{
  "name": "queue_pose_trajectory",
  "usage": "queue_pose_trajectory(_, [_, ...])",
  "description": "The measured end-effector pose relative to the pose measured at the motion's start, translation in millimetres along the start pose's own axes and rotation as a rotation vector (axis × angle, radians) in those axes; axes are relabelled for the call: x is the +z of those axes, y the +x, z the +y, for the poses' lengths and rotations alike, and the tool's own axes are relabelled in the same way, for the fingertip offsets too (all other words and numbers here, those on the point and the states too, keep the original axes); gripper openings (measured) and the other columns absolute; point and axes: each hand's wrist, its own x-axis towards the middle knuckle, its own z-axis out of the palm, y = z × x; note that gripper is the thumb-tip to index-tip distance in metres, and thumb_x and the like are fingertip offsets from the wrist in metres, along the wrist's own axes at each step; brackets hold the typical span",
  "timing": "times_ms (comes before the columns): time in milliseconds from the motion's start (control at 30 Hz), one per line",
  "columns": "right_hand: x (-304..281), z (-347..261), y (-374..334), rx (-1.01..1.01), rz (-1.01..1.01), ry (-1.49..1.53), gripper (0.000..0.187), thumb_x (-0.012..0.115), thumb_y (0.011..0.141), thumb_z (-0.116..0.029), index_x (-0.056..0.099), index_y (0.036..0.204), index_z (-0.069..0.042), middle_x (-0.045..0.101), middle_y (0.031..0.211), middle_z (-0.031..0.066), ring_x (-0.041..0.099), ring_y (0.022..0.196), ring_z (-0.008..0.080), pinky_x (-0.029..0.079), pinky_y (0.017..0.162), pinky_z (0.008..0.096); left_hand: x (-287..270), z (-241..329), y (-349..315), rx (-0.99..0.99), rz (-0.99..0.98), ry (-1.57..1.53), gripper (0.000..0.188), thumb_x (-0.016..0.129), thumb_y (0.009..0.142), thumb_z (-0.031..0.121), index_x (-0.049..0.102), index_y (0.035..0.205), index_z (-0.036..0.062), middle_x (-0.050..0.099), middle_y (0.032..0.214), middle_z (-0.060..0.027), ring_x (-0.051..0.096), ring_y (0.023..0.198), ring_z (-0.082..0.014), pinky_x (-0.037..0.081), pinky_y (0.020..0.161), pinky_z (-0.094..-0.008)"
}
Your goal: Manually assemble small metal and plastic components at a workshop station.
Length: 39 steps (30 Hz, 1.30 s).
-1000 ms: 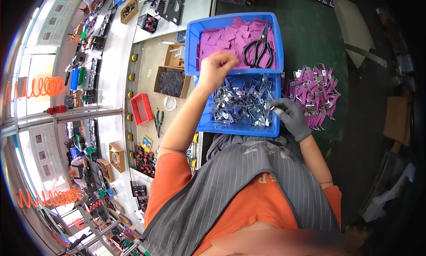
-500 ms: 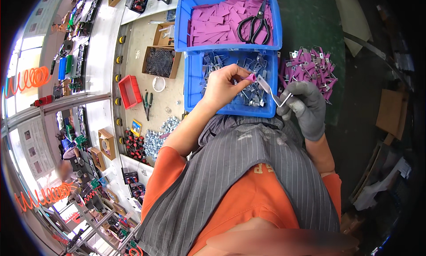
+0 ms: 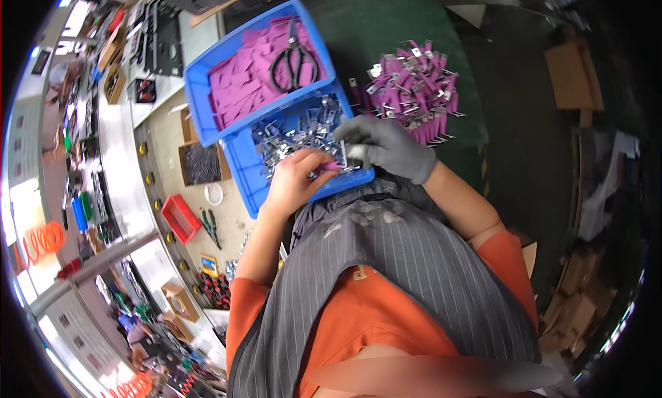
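Your 2 hands have come closer together since the earlier frame, and your view has swung round, so the front blue bin (image 3: 241,165) now sits tilted. Your bare left hand (image 3: 301,177) is over that bin's near side, thumb and fingertips pinched on a pink sleeve (image 3: 330,167). Your gloved right hand (image 3: 389,150), at its right edge, is curled nearly closed around a metal bracket (image 3: 343,152); whether sleeve and bracket touch, you cannot tell from here. Behind it are pink pieces (image 3: 241,77); right of it, a pile of pink-sleeved brackets (image 3: 416,91). Likely the sleeve is light and pliable, best pinched near its end without crushing; the bracket looks stiff, slick and thin-edged, best gripped by its bent end.
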Motion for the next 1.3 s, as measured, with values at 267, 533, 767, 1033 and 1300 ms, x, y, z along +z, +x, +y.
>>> queue_pose_trajectory(267, [-30.8,20.2,-10.5,-0.121,-0.059,-0.487,0.025,0.064,0.081,-0.020,0.061,0.099,-0.003,0.063,0.090,0.0073,0.061,0.082,0.0173,0.048,0.073,0.0308,23.8,3.7,18.2,0.225,0.089,0.212,0.020,0.070,0.071,0.010,0.063,0.090,0.0099,0.061,0.090,-0.0069,0.061,0.077,-0.0244,0.050,0.065,-0.0329])
queue_pose_trajectory(533, [-133.3,67.0,26.1,-0.070,0.641,-1.289,0.017,0.069,0.073,-0.028,0.068,0.086,-0.017,0.060,0.097,0.0059,0.054,0.094,0.0255,0.045,0.081,0.0375,34.6,-17.6,11.7,-0.105,0.155,0.021,0.027,0.069,0.073,0.010,0.062,0.100,0.0109,0.058,0.099,-0.0056,0.056,0.070,-0.0201,0.048,0.063,-0.0303])
queue_pose_trajectory(767, [-128.6,73.0,58.8,0.111,0.680,-1.648,0.027,0.062,0.078,-0.027,0.063,0.104,-0.019,0.057,0.107,0.0078,0.049,0.104,0.0293,0.040,0.089,0.0395,26.3,-54.1,-13.7,-0.335,0.209,0.189,0.020,0.067,0.074,0.016,0.063,0.094,0.0126,0.059,0.090,-0.0083,0.058,0.070,-0.0240,0.048,0.064,-0.0360])
queue_pose_trajectory(1033, [11.4,67.8,72.7,-0.209,-0.248,-1.324,0.027,0.057,0.078,-0.023,0.059,0.102,-0.010,0.060,0.095,0.0089,0.058,0.088,0.0249,0.043,0.081,0.0391,20.1,-72.7,-32.4,-0.495,0.199,0.187,0.020,0.066,0.075,0.020,0.066,0.093,0.0113,0.062,0.083,-0.0080,0.059,0.064,-0.0204,0.048,0.062,-0.0329])
queue_pose_trajectory(1300, [28.9,116.8,111.1,0.361,-0.502,-1.677,0.021,0.050,0.077,-0.012,0.065,0.091,-0.008,0.065,0.086,0.0133,0.064,0.082,0.0281,0.051,0.072,0.0392,-17.2,-49.9,-10.2,-0.319,0.247,0.088,0.011,0.064,0.077,0.017,0.067,0.086,0.0120,0.063,0.079,-0.0060,0.059,0.063,-0.0229,0.048,0.059,-0.0341])
